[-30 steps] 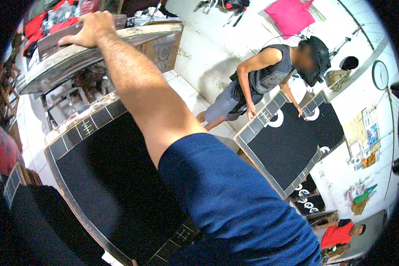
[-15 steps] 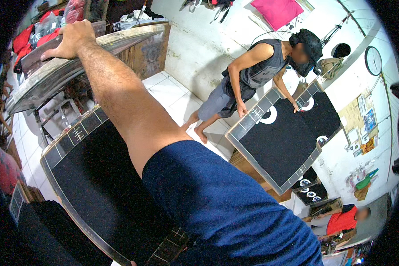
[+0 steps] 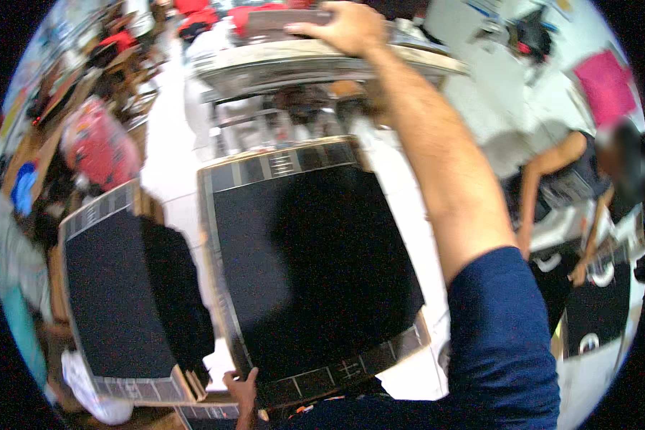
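Observation:
My right hand (image 3: 355,30) reaches far ahead at the end of a navy sleeve. Its fingers bend over a long flat brown-grey bar (image 3: 279,24), with the thumb along its near side. The bar stands on a worn, pale-edged table (image 3: 287,57). Before me lies a large board covered in black cloth (image 3: 247,251), with marked grey strips at its far and near ends and my shadow across it. At its near left corner is my left hand (image 3: 244,394), dark and partly cut off, its fingers closed about the edge.
To the left stands a second black-covered board (image 3: 111,301), with a red patterned bundle (image 3: 100,147) beyond it. At the right a person (image 3: 570,179) bends over more black panels (image 3: 598,315) bearing white rings. White tiled floor (image 3: 175,172) runs between the boards.
My view has swung left, so the table and bar now lie straight ahead and the other person sits at the right rim. More of my left hand shows. My right hand stays at the bar.

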`<state>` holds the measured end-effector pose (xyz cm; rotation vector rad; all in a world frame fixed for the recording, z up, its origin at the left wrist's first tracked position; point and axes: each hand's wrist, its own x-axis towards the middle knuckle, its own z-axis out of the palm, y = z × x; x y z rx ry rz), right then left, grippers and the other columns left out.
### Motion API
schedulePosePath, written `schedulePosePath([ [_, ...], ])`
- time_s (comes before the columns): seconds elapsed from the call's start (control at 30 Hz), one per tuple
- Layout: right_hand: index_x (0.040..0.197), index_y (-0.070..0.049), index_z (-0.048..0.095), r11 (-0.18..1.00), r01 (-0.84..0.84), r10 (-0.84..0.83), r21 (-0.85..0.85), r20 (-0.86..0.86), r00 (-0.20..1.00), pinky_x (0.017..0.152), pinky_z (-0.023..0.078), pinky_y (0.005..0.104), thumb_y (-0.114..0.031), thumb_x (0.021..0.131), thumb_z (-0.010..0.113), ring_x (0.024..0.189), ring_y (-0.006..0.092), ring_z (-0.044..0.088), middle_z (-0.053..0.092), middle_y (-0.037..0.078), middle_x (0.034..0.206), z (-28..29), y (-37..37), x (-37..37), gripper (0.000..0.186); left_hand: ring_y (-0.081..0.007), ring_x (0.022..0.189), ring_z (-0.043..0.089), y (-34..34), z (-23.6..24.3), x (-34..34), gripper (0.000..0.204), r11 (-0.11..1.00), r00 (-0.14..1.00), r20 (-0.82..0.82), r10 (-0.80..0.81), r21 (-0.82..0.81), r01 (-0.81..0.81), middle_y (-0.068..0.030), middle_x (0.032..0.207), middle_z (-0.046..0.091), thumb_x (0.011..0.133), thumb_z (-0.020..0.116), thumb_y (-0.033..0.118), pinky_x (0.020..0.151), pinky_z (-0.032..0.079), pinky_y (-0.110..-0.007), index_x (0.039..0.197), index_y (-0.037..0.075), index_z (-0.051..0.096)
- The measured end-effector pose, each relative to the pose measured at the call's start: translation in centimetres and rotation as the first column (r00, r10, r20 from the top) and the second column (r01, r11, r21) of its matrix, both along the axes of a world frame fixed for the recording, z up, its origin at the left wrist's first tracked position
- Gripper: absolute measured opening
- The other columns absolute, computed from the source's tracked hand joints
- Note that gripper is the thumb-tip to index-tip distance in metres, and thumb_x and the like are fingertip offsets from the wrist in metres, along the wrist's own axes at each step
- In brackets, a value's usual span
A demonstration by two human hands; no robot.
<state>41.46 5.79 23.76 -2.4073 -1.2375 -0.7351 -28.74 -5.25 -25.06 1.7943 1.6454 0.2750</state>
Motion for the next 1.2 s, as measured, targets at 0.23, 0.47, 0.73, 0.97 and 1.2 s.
schedulePosePath([
  [0.23,0.127,-0.013,0.074,0.998,0.012,-0.013,0.060,0.021,1.000,0.101,0.054,0.0472,-0.095,0.065,0.063,0.112,0.0352,0.072,0.076,0.019,0.117,-0.3,-1.8,-0.4,0.104,-0.0449,0.125,0.052,3.9,8.3,8.7,0.070,0.948,0.989,0.062,-0.133,0.300,0.109,-0.0274,0.131,0.056,0.083,0.084,0.037,0.109,0.039,-0.052,0.130,-0.005,0.053],
  [0.47,0.102,-0.008,0.077,0.981,-0.127,0.105,0.146,0.152,0.983,0.090,0.051,0.0451,-0.081,0.070,0.075,0.099,0.0328,0.069,0.075,0.014,0.102,-6.2,-5.2,-2.7,0.079,-0.0343,0.134,0.055,13.1,23.9,32.6,0.061,0.939,0.612,0.714,-0.341,0.229,0.256,-0.0229,0.146,0.056,0.104,0.061,0.044,0.114,0.041,-0.047,0.144,-0.002,0.052],
  [0.73,0.094,-0.012,0.070,0.962,-0.224,0.209,0.158,0.104,0.972,0.084,0.043,0.0523,-0.069,0.075,0.078,0.087,0.0297,0.061,0.063,0.008,0.087,-24.0,-12.8,-11.3,0.061,-0.0327,0.122,0.057,10.9,23.5,41.6,0.066,0.706,0.313,0.704,0.637,-0.696,0.129,-0.0126,0.147,0.051,0.108,0.029,0.065,0.087,0.053,-0.057,0.149,0.016,0.044],
  [0.97,0.094,-0.012,0.069,0.962,-0.242,0.221,-0.126,-0.159,0.962,0.086,0.043,0.0485,-0.065,0.077,0.072,0.093,0.0279,0.063,0.067,0.006,0.093,-34.5,-13.4,-12.2,0.055,-0.0334,0.110,0.067,9.5,10.3,37.1,0.064,0.661,0.663,0.543,0.516,-0.744,0.095,-0.0211,0.137,0.060,0.112,0.027,0.053,0.097,0.053,-0.050,0.142,0.001,0.049],
  [1.2,0.099,-0.013,0.066,0.876,-0.361,0.243,-0.320,-0.354,0.903,0.078,0.045,0.0478,-0.037,0.076,0.085,0.090,0.0297,0.067,0.070,0.007,0.090,-34.9,-10.5,-7.8,0.039,-0.0414,0.141,0.044,5.5,7.8,35.1,0.067,0.635,0.816,-0.143,-0.560,0.560,0.533,-0.0237,0.147,0.049,0.085,0.077,0.031,0.116,0.032,-0.060,0.141,0.002,0.056],
])
